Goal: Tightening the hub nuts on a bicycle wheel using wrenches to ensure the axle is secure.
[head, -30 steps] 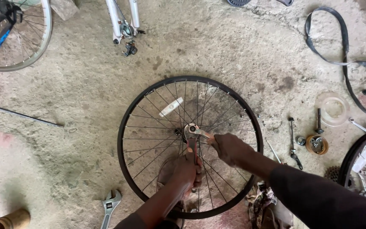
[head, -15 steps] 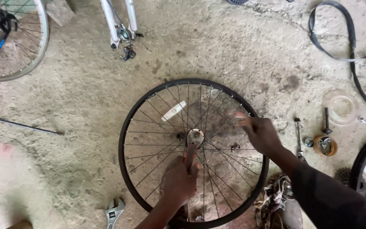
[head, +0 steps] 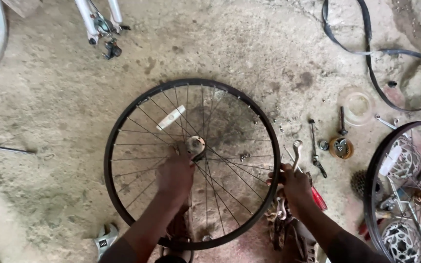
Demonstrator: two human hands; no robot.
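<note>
A black-rimmed bicycle wheel [head: 123, 122] lies flat on the dirt floor, its metal hub [head: 196, 145] at the centre. My left hand [head: 174, 178] rests over the spokes just below the hub, fingers closed on a small tool that reaches it; the hand hides most of the tool. My right hand [head: 296, 187] is at the wheel's right rim. It grips a silver spanner [head: 296, 152] whose head sticks up past the fingers. A red-handled screwdriver [head: 318, 198] lies right beside that hand.
Small parts lie right of the wheel: a skewer [head: 315, 146], a round tin [head: 341, 147], a clear lid [head: 358, 104]. A second wheel [head: 381, 160] is at the right edge, a tyre strip [head: 366, 53] at top right, an adjustable wrench [head: 104, 238] at bottom left, and a white bike frame [head: 96, 24] at top.
My right hand left the hub, swung out to the wheel's right rim and now holds a spanner there. My left hand stayed at the hub. The view shifted slightly.
</note>
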